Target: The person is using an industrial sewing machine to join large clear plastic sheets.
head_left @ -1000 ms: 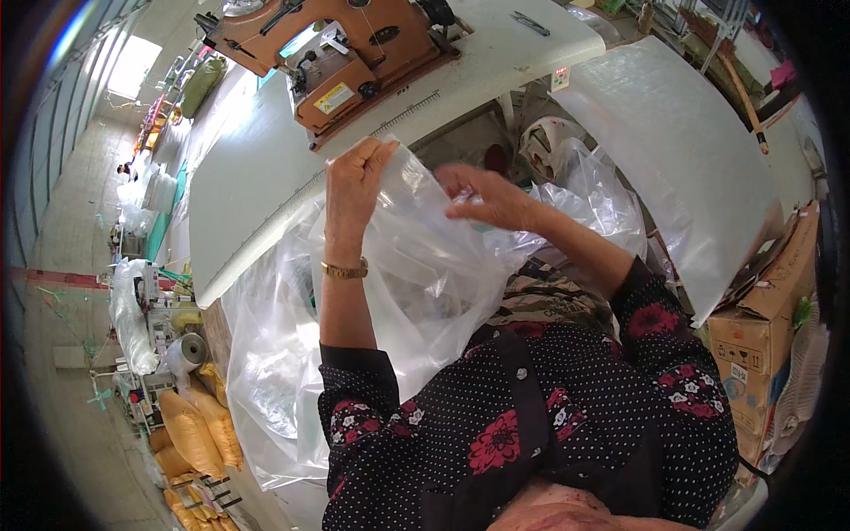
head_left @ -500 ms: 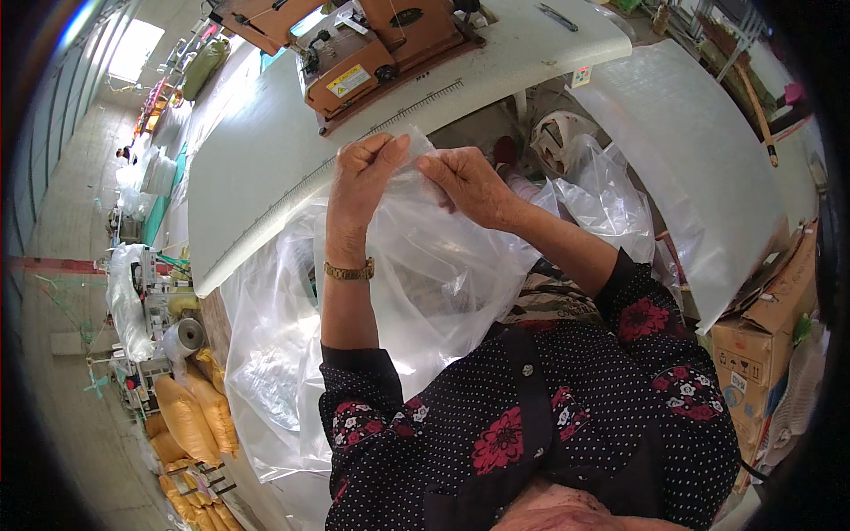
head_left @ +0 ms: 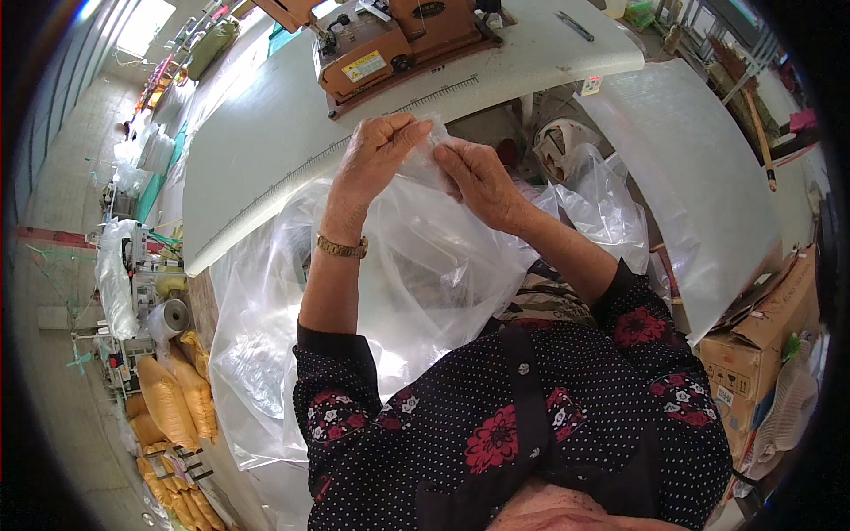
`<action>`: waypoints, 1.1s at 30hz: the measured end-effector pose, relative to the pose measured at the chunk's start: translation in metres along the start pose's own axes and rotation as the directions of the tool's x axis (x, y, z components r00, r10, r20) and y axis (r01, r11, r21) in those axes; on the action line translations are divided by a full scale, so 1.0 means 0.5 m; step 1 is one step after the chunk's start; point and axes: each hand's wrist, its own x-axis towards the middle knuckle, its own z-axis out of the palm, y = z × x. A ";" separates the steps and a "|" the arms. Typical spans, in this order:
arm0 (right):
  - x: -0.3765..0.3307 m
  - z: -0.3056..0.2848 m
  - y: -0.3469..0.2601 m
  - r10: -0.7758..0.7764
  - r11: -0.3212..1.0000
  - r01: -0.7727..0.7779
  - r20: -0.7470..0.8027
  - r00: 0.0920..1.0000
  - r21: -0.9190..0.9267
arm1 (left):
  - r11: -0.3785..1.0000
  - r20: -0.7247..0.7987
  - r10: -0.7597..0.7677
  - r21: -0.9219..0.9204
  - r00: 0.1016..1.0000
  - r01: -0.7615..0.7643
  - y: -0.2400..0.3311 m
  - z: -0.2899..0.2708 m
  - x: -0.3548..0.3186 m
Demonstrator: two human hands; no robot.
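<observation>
A large clear plastic sheet point(head_left: 434, 257) hangs over my lap and spreads down to the left. Its upper edge is pinched in my left hand point(head_left: 376, 155), with the thumb pressed against the fingers. Close beside it, my right hand point(head_left: 481, 181) grips the same edge between thumb and fingers. A short bunch of the plastic stands up between the two hands. Both hands are raised just off the front edge of the white table point(head_left: 266, 177). Whether the sheet is a single layer or a bag, I cannot tell.
A brown sewing machine point(head_left: 376, 57) stands on the table beyond my hands, with a ruler scale point(head_left: 354, 137) along the edge. Metal snips point(head_left: 575, 25) lie at the far right. More clear plastic point(head_left: 598, 203) and a cardboard box point(head_left: 753, 354) are on the right; stuffed yellow sacks point(head_left: 168, 398) sit left.
My left wrist has tilted and its forearm has swung slightly left. The right hand has shifted a little to the right. Both still hold the plastic edge, and the view has turned slightly.
</observation>
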 end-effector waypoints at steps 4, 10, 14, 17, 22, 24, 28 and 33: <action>0.001 0.002 0.002 0.002 1.000 -0.002 -0.015 1.000 0.006 | 0.996 0.059 -0.085 0.039 0.995 0.083 0.008 -0.013 0.002; 0.001 0.002 -0.012 -0.018 0.998 0.013 -0.095 0.995 -0.058 | 0.997 0.047 0.036 0.061 0.998 -0.039 0.024 -0.014 -0.002; 0.002 0.017 -0.026 -0.109 0.994 0.094 -0.342 0.933 -0.060 | 0.999 -0.012 0.016 0.040 1.000 -0.016 0.019 -0.012 -0.005; 0.008 0.009 -0.021 -0.070 0.996 0.086 -0.357 0.931 0.028 | 0.999 -0.014 0.022 0.026 1.000 -0.021 0.017 -0.013 -0.007; 0.035 -0.020 -0.015 0.028 0.958 0.011 -0.131 0.991 0.288 | 0.999 0.017 0.047 0.027 0.999 -0.047 0.037 -0.015 -0.020; 0.043 -0.028 -0.014 0.052 0.944 -0.027 -0.066 0.996 0.328 | 0.998 0.031 0.040 0.050 0.999 -0.041 0.045 -0.017 -0.021; 0.044 -0.028 -0.017 0.119 0.873 -0.106 0.003 0.993 0.477 | 0.997 0.047 0.006 0.077 0.999 -0.009 0.059 -0.018 -0.025; 0.044 -0.035 -0.016 0.135 0.890 -0.127 0.014 0.991 0.437 | 0.996 0.038 0.024 0.086 0.999 -0.028 0.052 -0.014 -0.027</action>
